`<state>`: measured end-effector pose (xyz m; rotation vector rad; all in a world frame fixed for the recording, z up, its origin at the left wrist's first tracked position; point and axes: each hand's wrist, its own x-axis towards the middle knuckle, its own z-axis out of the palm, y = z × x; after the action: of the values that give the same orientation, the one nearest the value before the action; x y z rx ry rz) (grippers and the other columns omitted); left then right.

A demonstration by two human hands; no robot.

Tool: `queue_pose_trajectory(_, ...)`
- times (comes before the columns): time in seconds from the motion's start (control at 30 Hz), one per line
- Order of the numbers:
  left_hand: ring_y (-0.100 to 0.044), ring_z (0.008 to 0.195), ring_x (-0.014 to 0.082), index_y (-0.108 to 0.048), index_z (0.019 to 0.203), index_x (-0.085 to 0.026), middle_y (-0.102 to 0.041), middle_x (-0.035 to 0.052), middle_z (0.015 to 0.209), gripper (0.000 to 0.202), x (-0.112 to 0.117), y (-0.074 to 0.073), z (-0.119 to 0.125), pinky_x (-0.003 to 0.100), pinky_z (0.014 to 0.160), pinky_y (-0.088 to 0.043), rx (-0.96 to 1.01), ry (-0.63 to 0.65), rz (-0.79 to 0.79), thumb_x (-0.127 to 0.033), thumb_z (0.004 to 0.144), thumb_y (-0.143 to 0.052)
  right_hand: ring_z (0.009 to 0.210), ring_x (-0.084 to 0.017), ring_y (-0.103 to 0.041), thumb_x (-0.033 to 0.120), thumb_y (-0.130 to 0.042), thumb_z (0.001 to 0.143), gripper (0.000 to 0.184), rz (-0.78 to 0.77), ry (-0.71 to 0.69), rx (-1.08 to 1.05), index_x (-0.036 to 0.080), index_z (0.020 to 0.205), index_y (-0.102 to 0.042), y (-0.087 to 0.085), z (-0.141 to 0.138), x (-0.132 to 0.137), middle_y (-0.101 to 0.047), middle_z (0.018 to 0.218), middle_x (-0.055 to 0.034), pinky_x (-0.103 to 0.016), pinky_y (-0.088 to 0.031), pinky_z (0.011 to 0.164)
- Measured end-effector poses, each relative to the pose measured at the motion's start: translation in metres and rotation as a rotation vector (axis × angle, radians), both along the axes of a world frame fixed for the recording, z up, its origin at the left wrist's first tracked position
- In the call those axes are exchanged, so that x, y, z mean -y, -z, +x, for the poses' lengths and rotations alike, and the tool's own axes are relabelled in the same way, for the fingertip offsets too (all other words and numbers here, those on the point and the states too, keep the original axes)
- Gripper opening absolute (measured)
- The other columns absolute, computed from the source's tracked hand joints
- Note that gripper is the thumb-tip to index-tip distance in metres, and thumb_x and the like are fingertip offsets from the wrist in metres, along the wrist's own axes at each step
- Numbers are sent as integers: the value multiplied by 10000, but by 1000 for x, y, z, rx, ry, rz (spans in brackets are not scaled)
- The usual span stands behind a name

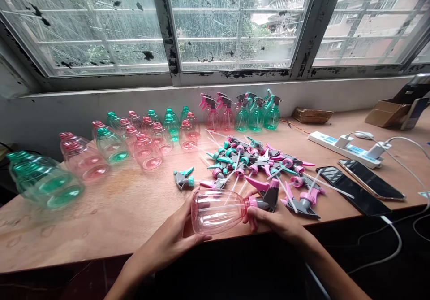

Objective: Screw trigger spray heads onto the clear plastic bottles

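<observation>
A clear pink spray bottle [218, 211] lies on its side in the air at the table's front edge, its base toward the left. My left hand [183, 228] holds it around the base end. At the neck, my right hand [265, 217] grips the pink collar of the grey and pink trigger sprayer [268, 194], which sits on the bottle's mouth. The sprayer's thin tube runs inside the bottle. Just beyond lies a heap of loose trigger sprayers [255, 158] in pink, teal and grey. One teal and grey sprayer [183, 179] lies apart, left of the heap.
Open pink and green bottles [148, 152] stand at the left and centre. Several bottles with sprayers fitted [257, 116] line the wall. To the right are a power strip [346, 148], two phones [352, 190] with cables, and a cardboard box [386, 114].
</observation>
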<state>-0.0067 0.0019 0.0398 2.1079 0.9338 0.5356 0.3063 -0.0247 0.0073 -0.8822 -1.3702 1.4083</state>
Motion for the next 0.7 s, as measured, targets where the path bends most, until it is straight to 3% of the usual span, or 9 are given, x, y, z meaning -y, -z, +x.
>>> queue_pose_trajectory(0.23,-237,1657,343,-183,1711,-338,-202,51,1818,904,0,0,0,546,1358,-210,-12,-11,-6,-287,991,-727,618,-160,-678,555,-805,934,403,4,-3,-14,174,799,-807,-1,1,0,-748,672,-22,-285,-536,644)
queue_pose_trajectory(0.43,-285,1639,365,-187,1714,-334,-248,55,1806,903,1,-4,3,544,1343,-266,5,-6,-4,-284,991,-724,585,-147,-689,488,-844,918,313,-17,4,-86,192,955,-747,-4,-2,1,-795,717,-10,-268,-557,613)
queue_pose_trajectory(0.7,-264,1646,363,-184,1717,-326,-238,67,1809,923,0,0,1,539,1349,-241,-7,-11,19,-307,983,-744,601,-149,-681,540,-824,913,401,-19,-6,-32,159,790,-796,-8,-2,1,-754,691,-29,-268,-573,628)
